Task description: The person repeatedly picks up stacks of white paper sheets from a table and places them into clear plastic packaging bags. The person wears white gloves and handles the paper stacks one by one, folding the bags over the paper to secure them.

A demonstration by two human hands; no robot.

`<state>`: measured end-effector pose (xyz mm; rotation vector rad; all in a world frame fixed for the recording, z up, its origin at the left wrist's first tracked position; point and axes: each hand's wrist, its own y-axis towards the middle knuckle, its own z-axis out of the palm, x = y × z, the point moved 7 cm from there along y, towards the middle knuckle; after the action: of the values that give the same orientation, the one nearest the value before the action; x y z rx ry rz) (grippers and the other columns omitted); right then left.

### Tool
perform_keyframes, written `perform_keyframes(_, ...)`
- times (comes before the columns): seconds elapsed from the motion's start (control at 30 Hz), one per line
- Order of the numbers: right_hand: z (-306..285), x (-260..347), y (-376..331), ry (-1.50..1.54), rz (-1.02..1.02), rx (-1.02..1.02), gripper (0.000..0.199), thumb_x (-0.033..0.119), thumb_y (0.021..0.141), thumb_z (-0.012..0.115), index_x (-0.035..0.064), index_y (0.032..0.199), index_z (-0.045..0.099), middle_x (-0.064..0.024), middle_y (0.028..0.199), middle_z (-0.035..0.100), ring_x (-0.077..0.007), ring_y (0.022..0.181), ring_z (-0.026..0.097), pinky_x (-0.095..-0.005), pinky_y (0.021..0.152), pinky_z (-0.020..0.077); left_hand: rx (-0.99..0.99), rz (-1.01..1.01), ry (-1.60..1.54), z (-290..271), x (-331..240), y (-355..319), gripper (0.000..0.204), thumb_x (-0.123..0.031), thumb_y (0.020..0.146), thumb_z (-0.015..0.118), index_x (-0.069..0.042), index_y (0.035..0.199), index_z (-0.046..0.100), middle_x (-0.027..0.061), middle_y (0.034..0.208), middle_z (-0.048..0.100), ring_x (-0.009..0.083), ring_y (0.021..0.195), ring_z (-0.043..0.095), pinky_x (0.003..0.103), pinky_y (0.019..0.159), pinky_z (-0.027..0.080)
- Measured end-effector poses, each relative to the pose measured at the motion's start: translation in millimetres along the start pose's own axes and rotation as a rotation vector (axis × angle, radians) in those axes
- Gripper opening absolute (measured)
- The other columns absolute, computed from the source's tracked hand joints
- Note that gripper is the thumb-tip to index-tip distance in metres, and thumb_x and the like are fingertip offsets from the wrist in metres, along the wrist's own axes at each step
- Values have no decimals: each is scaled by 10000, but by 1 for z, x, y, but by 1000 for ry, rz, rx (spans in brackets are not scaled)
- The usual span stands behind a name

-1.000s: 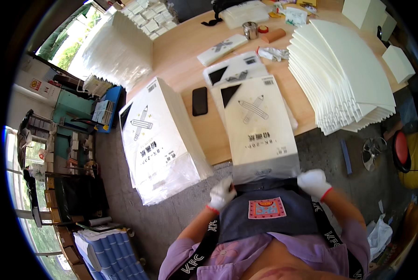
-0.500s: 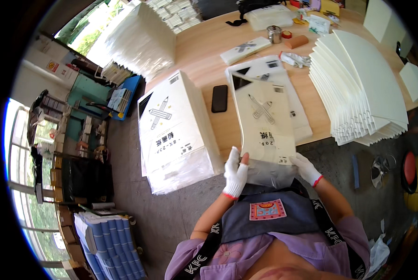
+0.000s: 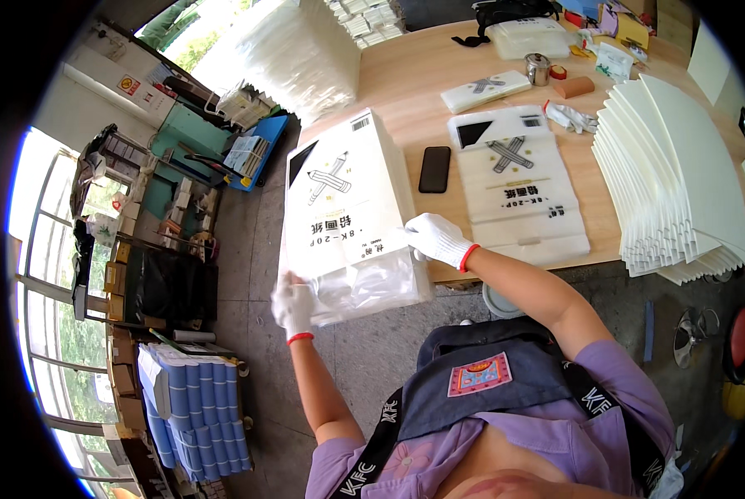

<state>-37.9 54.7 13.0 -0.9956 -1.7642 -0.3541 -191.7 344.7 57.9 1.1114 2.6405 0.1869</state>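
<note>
A thick stack of white drawing-paper packets (image 3: pixel 343 220) in clear plastic sleeves, printed with crossed pencils, stands at the table's near left. My right hand (image 3: pixel 441 239), in a white knit glove with a red cuff, is at the stack's right near edge, its fingers closed on the top packet's edge. Beside the left near corner is my left hand (image 3: pixel 293 306), gloved alike; motion smears its fingers. Right of the stack, a flat printed plastic sleeve (image 3: pixel 518 187) lies on the table, with a black phone (image 3: pixel 435 170) between them.
Fanned white paper sheets (image 3: pixel 672 175) stand at the table's right. A tall plastic-wrapped pile (image 3: pixel 293 58) is at the far left. Behind the sleeve are a spare glove (image 3: pixel 570 117), a metal canister (image 3: pixel 537 70) and a slim printed pack (image 3: pixel 485 91). Blue rolls (image 3: pixel 198 416) stand on the floor left.
Both hands have moved left, from a packet held before me to the stack. That packet has left the spot above the flat sleeve, which shows whole. The whole view has shifted slightly.
</note>
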Motion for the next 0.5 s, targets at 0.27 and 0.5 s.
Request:
perform_keyframes(0.27, 8, -80, -74, 500, -39, 165, 498, 501, 938, 499, 23, 912, 634, -76, 742, 664, -133, 612, 604, -277, 601, 488, 117, -551, -1809, 224, 87, -105, 470, -332, 971, 358, -57, 1335, 468, 100, 1258, 553, 243, 1178, 500, 389, 1005, 402)
perform_keyframes(0.5, -11, -221, -206, 496, 355, -112, 352, 323, 954, 506, -7, 936, 627, -90, 791, 659, -147, 649, 608, -271, 617, 501, 699, 742, -873, 180, -208, -224, 146, -207, 883, 617, -61, 893, 620, 129, 789, 642, 236, 693, 618, 364, 641, 484)
